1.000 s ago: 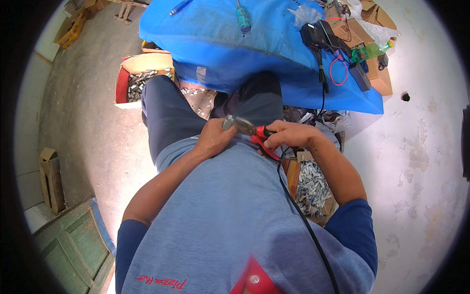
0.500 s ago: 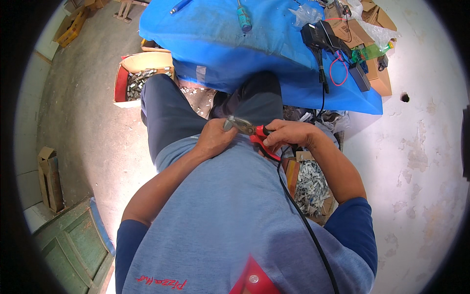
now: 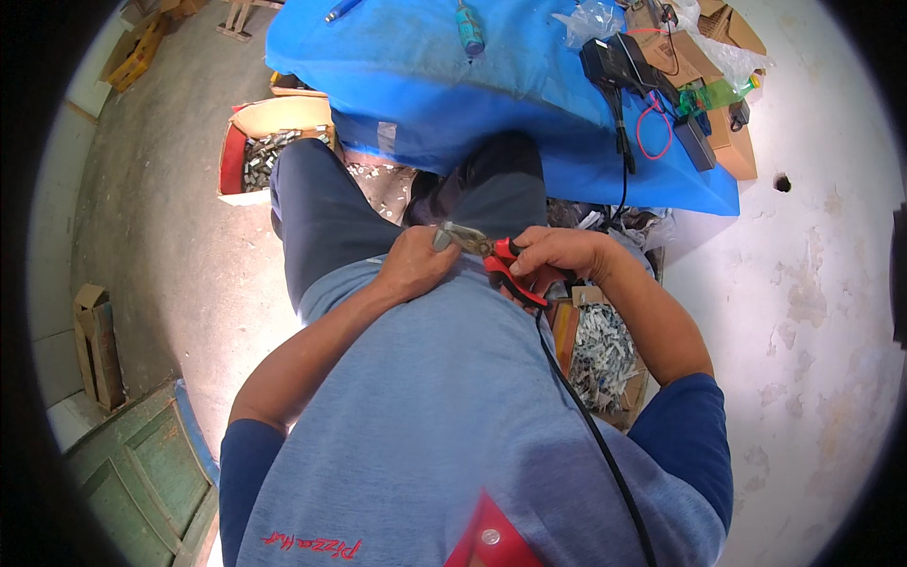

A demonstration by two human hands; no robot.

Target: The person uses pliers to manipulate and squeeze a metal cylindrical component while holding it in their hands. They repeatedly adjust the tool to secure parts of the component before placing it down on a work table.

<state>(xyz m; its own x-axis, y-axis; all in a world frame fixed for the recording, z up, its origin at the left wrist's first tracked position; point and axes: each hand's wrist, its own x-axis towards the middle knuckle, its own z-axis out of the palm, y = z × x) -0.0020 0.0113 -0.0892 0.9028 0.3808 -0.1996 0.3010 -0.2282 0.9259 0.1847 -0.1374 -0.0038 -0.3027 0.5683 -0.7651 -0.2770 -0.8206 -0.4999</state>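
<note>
My right hand (image 3: 548,258) is wrapped round the red and black handles of a pair of pliers (image 3: 505,269). The metal jaws point left and meet a small silvery metal piece (image 3: 442,237). That piece is pinched in the fingers of my left hand (image 3: 416,261), its top end showing above them. Both hands are close together over my lap. A black cord (image 3: 586,416) runs down from near the pliers' handles across my shirt.
Ahead, a blue-covered table (image 3: 435,85) bears a teal-handled screwdriver (image 3: 469,30), black power adapters (image 3: 619,71) and a green bottle (image 3: 713,96). A box (image 3: 230,161) of small metal pieces stands left of my knee. Shredded strips (image 3: 605,354) fill a box at my right.
Both hands stay almost in place with the pliers at the metal piece. The pliers' handles look slightly shifted, and the view has moved a little.
</note>
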